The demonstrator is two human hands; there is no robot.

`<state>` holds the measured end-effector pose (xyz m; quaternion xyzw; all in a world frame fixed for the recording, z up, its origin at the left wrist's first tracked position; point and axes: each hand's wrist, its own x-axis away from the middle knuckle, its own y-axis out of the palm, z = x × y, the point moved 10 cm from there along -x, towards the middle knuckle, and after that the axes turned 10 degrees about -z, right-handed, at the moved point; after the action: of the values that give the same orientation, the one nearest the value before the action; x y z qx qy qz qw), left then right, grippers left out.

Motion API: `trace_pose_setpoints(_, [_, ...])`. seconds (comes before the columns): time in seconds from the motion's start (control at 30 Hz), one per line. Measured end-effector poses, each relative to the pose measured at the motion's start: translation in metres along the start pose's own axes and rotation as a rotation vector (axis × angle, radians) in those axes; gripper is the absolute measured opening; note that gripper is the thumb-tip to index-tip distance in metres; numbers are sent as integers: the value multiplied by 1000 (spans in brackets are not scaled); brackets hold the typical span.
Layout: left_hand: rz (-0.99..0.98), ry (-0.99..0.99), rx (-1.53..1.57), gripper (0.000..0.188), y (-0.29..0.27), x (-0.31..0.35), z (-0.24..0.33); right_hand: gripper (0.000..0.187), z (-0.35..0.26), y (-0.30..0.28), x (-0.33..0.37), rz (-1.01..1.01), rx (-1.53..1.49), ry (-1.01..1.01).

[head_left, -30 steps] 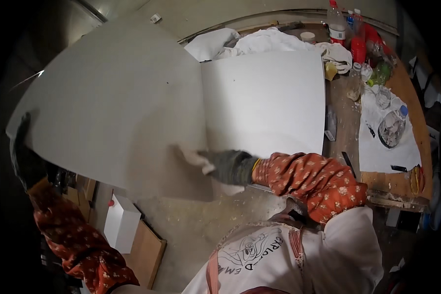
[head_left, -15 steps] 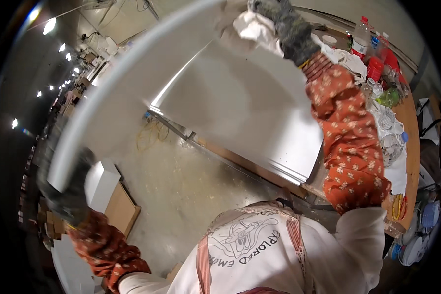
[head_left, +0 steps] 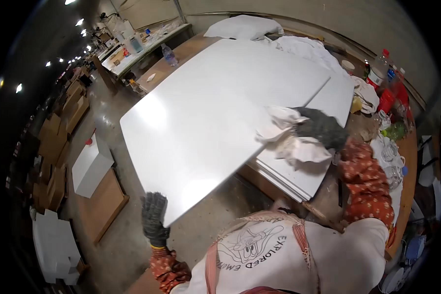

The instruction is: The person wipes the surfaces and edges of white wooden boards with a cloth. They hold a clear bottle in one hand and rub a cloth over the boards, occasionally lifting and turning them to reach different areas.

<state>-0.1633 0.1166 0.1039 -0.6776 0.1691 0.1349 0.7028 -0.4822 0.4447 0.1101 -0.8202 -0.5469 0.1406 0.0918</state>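
Observation:
A large white panel with a smooth, shiny face lies at a slant over a stack of white panels, its near left part jutting out past the stack. My left hand, in a dark grey knit glove, is closed at the panel's near left corner; the thumb is hidden. A crumpled white cloth is bunched in my right hand, also gloved, over the panel's right-hand edge and the stack. The fingers of that hand are partly covered by the cloth.
Along the right of the wooden table stand plastic bottles and white cloths. Behind the panel sit a white bundle and a small bottle. Cardboard and a white box are on the floor to the left.
The white panel has come down from a raised, tilted position to lie over the stack. My right hand has moved nearer with the cloth; my left hand has shifted right along with the panel.

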Motion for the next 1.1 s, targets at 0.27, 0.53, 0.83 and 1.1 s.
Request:
trace_pose_setpoints(0.27, [853,-873,2103,39,89,73,-31,35,-41,-172,7,662,768,106])
trace_pose_setpoints(0.53, [608,-921,1288,67,71,42,-59,59,122,-118,-168,351,1333,552])
trace_pose_setpoints(0.83, [499,-937,1292,72,118,105,-304,50,0,255,-412,-456,884,-649])
trace_pose_setpoints(1.1, [211,-653,1356,79,131,-36,-433,45,194,-315,-245,863,1171,1051])
